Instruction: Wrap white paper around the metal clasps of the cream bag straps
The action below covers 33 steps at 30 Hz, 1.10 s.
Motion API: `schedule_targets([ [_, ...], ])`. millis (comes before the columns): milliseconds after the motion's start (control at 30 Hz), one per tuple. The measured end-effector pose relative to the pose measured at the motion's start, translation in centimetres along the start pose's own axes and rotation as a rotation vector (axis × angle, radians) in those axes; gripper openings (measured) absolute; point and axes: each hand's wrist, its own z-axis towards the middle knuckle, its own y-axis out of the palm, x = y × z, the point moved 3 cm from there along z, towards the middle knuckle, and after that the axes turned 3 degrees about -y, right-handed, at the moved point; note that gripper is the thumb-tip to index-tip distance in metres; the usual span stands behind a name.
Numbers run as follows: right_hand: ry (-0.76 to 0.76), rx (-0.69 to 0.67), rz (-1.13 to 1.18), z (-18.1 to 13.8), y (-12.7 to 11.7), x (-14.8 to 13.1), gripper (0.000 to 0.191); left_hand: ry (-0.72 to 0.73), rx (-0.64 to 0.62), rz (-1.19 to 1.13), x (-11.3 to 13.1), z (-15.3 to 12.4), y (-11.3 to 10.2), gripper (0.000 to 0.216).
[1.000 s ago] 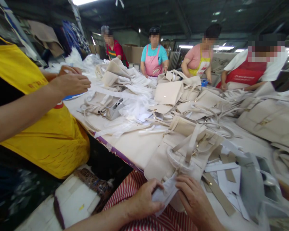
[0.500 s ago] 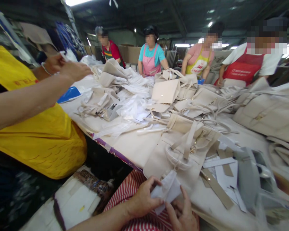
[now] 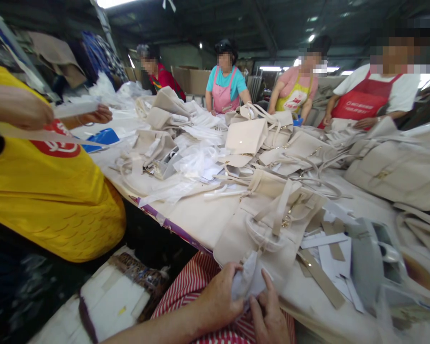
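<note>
Bag-strewn cream worktable (image 3: pixel 200 217), dim workshop

- A dark corrugated metal roof (image 3: pixel 258 21) hangs over me, lit by bright white strip lights (image 3: pixel 116 3).
- Brown cardboard boxes (image 3: pixel 197 80) line the far wall.

A long cream-topped worktable (image 3: pixel 200 217) stretches away from the hands, strewn with cream leather handbags (image 3: pixel 272 224), loose cream straps (image 3: pixel 322 282) and white paper slips (image 3: pixel 329 253) just beyond them.
</note>
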Motion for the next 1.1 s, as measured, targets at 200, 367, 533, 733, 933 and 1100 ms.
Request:
schedule_targets([
  [200, 0.029, -0.006, -0.036, 0.1, -0.3, -0.1, 0.057, -0.013, 0.029, 0.168, -0.4, 0.1, 0.2, 0.049],
  [367, 0.174, -0.048, 0.033, 0.3, -0.6, -0.4, 0.058, 0.014, 0.018, 0.186, 0.0, 0.0, -0.1, 0.056],
  [533, 0.200, -0.035, 0.074, 0.6, -0.8, -0.8, 0.059, 0.068, -0.019, 0.262, 0.3, -0.1, -0.3, 0.057],
  [733, 0.138, 0.008, 0.090, 0.4, -0.6, -1.1, 0.057, 0.081, -0.091, 0.287, 0.6, -0.1, -0.7, 0.060],
  [933, -0.007, -0.163, 0.090, 1.4, -0.1, -0.4, 0.055, 0.132, -0.171, 0.358, 1.5, -0.2, -1.1, 0.050],
  [1100, -0.079, -0.284, 0.010, 2.4, 0.4, 0.3, 0.052, 0.167, -0.171, 0.424, 1.4, -0.1, -1.0, 0.049],
])
